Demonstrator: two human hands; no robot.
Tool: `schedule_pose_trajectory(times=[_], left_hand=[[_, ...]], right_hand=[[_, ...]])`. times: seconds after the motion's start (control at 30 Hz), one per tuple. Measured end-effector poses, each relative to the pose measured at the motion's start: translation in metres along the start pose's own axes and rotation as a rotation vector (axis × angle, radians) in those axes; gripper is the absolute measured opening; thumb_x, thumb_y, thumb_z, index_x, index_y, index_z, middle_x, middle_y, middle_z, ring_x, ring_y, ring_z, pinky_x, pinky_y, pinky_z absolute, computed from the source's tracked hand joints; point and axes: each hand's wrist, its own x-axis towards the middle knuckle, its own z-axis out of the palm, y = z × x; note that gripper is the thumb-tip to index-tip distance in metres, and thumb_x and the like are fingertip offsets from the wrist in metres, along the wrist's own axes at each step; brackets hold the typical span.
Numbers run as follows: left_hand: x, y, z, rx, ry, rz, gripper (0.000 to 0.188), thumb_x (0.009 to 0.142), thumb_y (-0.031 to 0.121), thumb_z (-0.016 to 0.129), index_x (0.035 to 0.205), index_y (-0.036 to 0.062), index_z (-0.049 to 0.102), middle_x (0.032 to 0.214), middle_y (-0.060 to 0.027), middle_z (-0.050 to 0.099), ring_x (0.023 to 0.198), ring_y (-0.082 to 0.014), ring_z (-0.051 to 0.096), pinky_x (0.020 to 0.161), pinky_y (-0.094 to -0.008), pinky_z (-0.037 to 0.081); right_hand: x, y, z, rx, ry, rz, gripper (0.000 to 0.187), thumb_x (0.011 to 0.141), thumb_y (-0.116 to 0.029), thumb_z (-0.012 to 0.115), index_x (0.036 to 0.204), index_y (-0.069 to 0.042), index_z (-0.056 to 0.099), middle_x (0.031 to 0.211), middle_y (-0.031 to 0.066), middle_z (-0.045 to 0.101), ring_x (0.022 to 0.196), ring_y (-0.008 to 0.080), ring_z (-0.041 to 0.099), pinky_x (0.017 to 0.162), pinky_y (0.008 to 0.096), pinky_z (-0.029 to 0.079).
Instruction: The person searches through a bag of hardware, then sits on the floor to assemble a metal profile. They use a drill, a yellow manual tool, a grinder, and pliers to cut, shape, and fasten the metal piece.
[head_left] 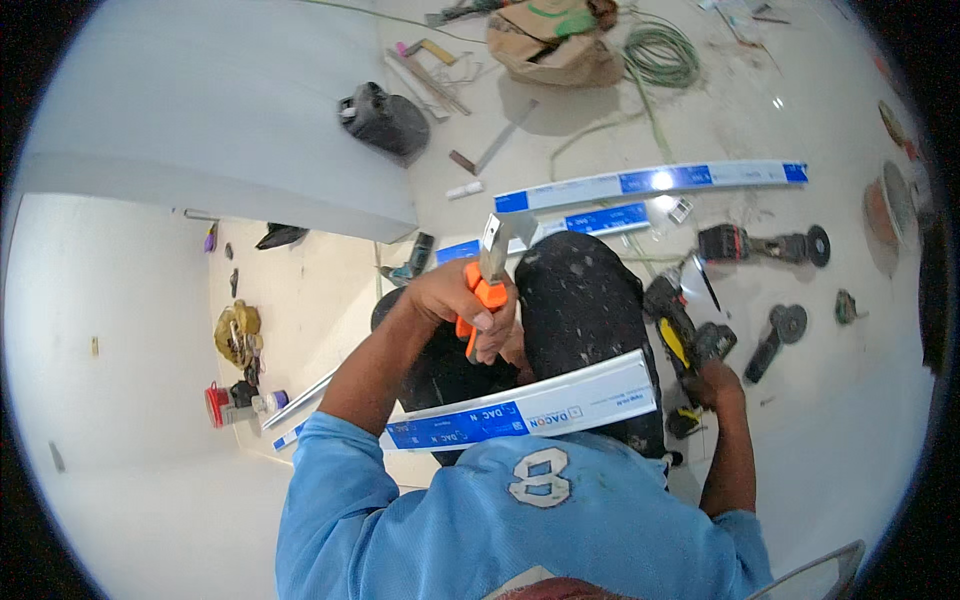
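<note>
My left hand (470, 305) is closed around a hand tool (484, 290) with orange handles and a flat grey metal head pointing up and away. The tool's exact kind is unclear. Beside my right knee, my right hand (716, 386) grips a black and yellow cordless drill (678, 335) at floor level; its fingers are partly hidden. Across my lap, below the left hand, lies a long strip (520, 412) with blue and white film on it. Neither hand touches this strip.
Two more blue and white strips (650, 182) lie ahead. To the right are a cordless angle grinder (765, 245), another grinder (775, 342) and a bucket (887, 203). A brown bag (555, 45), coiled green hose (661, 54) and black container (383, 118) stand farther off.
</note>
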Motion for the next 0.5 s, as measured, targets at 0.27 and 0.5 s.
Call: schedule_pose_trajectory(times=[0.27,0.5], left_hand=[[-0.004,-0.013,0.007,-0.187,-0.046,0.129,0.026,0.083,0.017,0.086,0.081,-0.0022,0.068,0.069,-0.0179,0.069,0.059,-0.0322,0.072,0.061,-0.0501,0.063],[0.064,0.010,0.077,0.364,0.326,0.462,0.027,0.094,0.028,0.082,0.102,0.0049,0.071,0.097,-0.0082,0.071,0.093,-0.0208,0.069,0.086,-0.0375,0.056]], right_hand=[[-0.031,0.030,-0.028,0.027,0.478,-0.130,0.032,0.101,-0.027,0.075,0.110,0.004,0.076,0.096,0.0223,0.078,0.087,0.0345,0.078,0.081,0.0461,0.062],[-0.197,-0.187,-0.159,0.674,0.469,-0.952,0.083,0.083,-0.034,0.094,0.147,0.005,0.057,0.124,0.0262,0.075,0.113,0.0362,0.078,0.088,0.0443,0.065]])
